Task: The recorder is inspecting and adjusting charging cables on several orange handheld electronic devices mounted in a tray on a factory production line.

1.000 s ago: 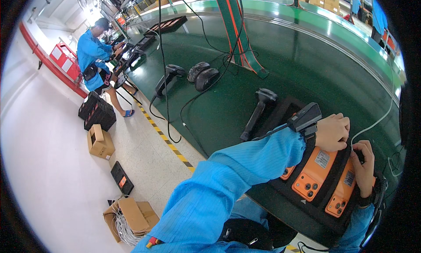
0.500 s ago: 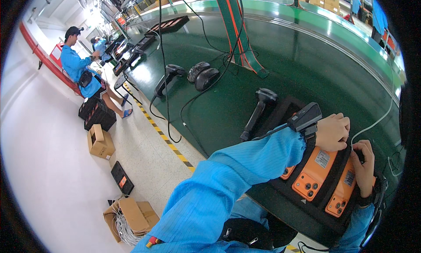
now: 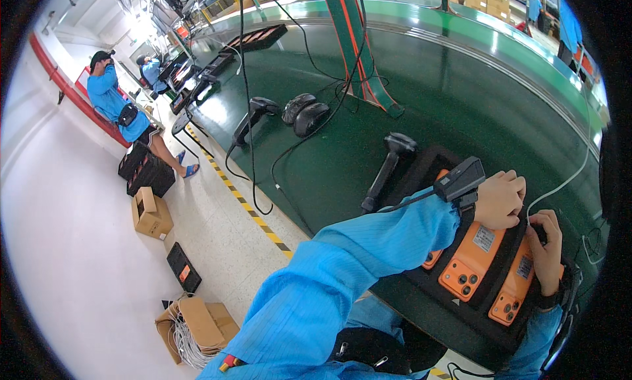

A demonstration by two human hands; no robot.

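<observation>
Several orange phones lie back up in a black foam tray (image 3: pixel 412 280) in front of me. My left hand (image 3: pixel 498 199) is curled over the upper end of the middle phone (image 3: pixel 469 265); its fingertips are partly hidden. Beside it, my right hand (image 3: pixel 545 249) bends its fingers at the upper end of the right-hand phone (image 3: pixel 515 289). A thin white cable (image 3: pixel 565 184) runs down to its fingertips, and its end is hidden there. A black device (image 3: pixel 459 178) sits on my left wrist. My left forearm covers part of another phone (image 3: pixel 431 259).
A black handheld scanner (image 3: pixel 388 171) lies left of the tray, with another scanner (image 3: pixel 253 118) farther off. Black cables hang over the green table (image 3: pixel 316 182). A green post (image 3: pixel 355 51) stands behind. Cartons (image 3: pixel 151 213) sit on the floor at left, near a person (image 3: pixel 112 93).
Both my hands stay almost where they were; the left wrist has shifted very slightly. At far left, the person has raised an arm to the head and leans back.
</observation>
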